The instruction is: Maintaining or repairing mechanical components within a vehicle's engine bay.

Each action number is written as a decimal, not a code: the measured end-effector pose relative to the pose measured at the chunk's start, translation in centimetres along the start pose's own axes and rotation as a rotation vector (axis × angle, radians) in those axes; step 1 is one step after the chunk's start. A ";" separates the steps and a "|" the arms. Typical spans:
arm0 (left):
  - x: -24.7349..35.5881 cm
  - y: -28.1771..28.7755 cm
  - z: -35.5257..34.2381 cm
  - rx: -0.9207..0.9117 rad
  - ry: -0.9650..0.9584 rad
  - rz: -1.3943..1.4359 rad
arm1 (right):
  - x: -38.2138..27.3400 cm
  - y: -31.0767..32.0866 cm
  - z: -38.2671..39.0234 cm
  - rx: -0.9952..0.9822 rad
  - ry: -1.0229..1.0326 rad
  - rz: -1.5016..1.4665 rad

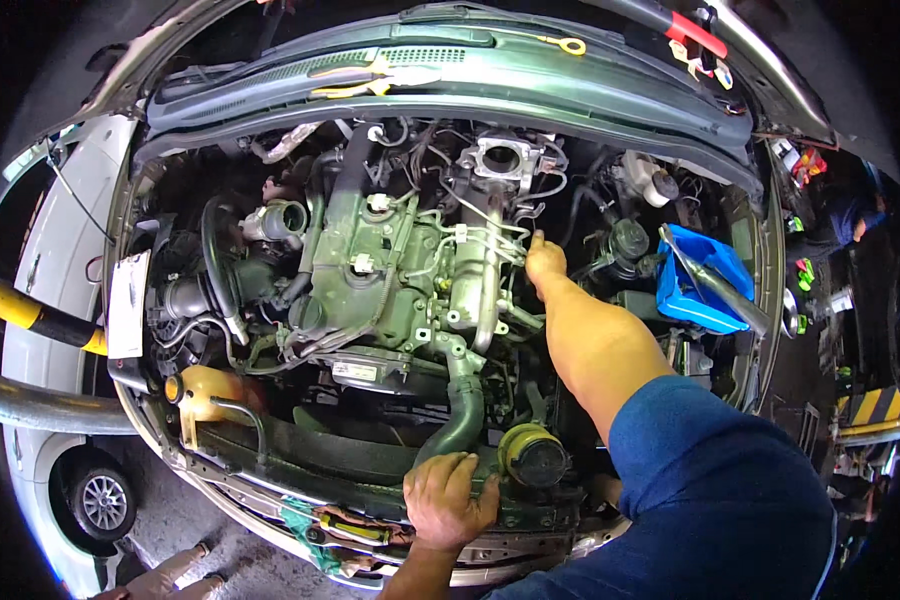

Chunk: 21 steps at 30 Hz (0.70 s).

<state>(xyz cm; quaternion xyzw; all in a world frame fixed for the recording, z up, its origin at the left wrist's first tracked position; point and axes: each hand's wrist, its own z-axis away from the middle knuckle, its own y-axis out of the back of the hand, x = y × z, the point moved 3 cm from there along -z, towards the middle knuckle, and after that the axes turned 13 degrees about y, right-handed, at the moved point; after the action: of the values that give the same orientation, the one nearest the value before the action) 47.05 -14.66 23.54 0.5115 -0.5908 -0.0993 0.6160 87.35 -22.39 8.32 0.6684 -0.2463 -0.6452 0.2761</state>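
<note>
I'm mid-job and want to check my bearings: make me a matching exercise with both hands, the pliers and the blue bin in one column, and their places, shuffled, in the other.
Column one
1. Left hand
2. Right hand
3. Pliers
4. Blue bin

Column two
A. On the dark panel at the far side of the engine
B. By the near end of the thick hose
C. To the right of the engine, with a metal bar lying across it
D. Beside the thin metal pipes

Right pairs: 1-B, 2-D, 3-A, 4-C
</note>
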 end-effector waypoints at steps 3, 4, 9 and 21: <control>0.1 0.2 0.2 -0.014 -0.012 -0.031 | 0.5 -0.5 -0.3 -0.038 0.038 -0.019; 0.2 0.2 0.1 -0.011 -0.003 -0.018 | 0.3 -0.6 -0.5 -0.011 0.140 0.071; 0.0 0.4 -0.1 -0.003 -0.032 0.011 | 1.6 -1.5 -2.1 -0.101 0.220 0.078; 0.3 0.1 0.0 -0.051 -0.037 -0.039 | 2.1 -1.9 -3.9 -0.265 0.264 0.415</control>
<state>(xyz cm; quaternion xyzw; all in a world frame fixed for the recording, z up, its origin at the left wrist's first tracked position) 47.11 -14.82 23.81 0.5052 -0.5893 -0.1357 0.6156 91.32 -22.23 5.57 0.6399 -0.2536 -0.5087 0.5171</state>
